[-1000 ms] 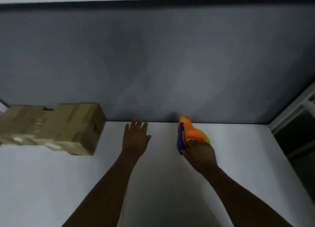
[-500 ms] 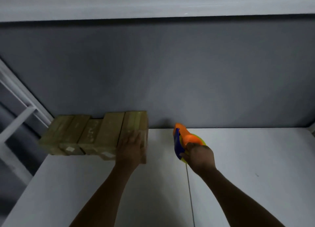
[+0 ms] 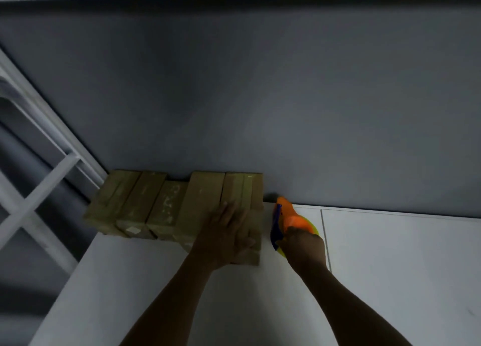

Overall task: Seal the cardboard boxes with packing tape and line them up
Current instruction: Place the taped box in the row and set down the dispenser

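Observation:
Several brown cardboard boxes stand side by side in a row against the grey wall, at the table's far left. The rightmost box carries a glossy strip of tape along its top. My left hand lies flat on that box's top and near end, fingers straight. Just to the box's right, my right hand grips the handle of an orange, blue and yellow tape dispenser, which points toward the wall.
The white table runs to the right, with a seam beside the dispenser. A white metal frame stands off the table's left edge. The grey wall closes the far side.
My left hand has gone from bare table onto the rightmost box and now rests further over it. The view swung left, bringing the box row to centre. My right hand keeps the dispenser.

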### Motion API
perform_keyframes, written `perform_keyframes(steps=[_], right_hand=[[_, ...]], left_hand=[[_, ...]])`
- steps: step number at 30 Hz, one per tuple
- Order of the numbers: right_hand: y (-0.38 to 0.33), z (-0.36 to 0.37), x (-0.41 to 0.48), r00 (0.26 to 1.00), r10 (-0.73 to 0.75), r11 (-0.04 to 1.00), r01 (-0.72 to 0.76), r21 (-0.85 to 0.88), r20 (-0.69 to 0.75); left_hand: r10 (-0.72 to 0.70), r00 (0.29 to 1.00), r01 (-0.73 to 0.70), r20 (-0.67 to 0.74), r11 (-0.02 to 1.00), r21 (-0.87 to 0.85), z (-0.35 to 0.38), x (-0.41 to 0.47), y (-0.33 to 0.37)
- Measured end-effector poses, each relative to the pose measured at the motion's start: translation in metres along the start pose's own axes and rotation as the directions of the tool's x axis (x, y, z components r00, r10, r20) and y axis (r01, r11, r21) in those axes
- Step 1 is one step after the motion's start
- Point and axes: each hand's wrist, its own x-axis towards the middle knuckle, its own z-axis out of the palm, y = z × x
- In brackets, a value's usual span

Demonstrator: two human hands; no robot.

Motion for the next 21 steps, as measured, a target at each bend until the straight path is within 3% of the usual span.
perform_keyframes(steps=[4, 8, 9, 11, 13, 17, 21], right_hand=[[-0.010, 0.018, 0.014, 1.000, 0.015, 0.998, -0.014, 0.060, -0.018], [-0.016, 0.032, 0.005, 0.996, 0.015, 0.996, -0.007, 0.094, -0.087], [-0.013, 0.037, 0.003, 0.999, 0.027, 0.997, -0.024, 0.071, -0.034], [-0.009, 0.043, -0.004, 0.998, -0.009, 0.990, 0.017, -0.143, 0.056], [0.000, 0.050, -0.010, 0.999, -0.016, 0.964, 0.027, -0.265, 0.040], [0.025, 0.067, -0.021, 0.983, -0.164, 0.960, 0.139, -0.242, -0.086], [0.044, 0.090, -0.039, 0.977, -0.212, 0.950, 0.199, -0.241, -0.030]], left_hand=[[0.133, 0.989, -0.134, -0.066, 0.991, -0.016, 0.010, 0.002, -0.020], [0.167, 0.983, -0.172, -0.075, 0.983, -0.059, 0.011, 0.004, -0.027], [0.170, 0.983, -0.174, -0.074, 0.983, -0.053, 0.011, 0.003, -0.027], [0.169, 0.983, -0.172, -0.068, 0.984, -0.042, 0.010, 0.001, -0.028], [0.170, 0.984, -0.173, -0.057, 0.984, -0.041, 0.008, -0.001, -0.030], [0.205, 0.977, -0.207, -0.067, 0.977, -0.040, 0.007, 0.000, -0.035], [0.229, 0.972, -0.229, -0.050, 0.973, -0.006, 0.010, 0.001, -0.039]])
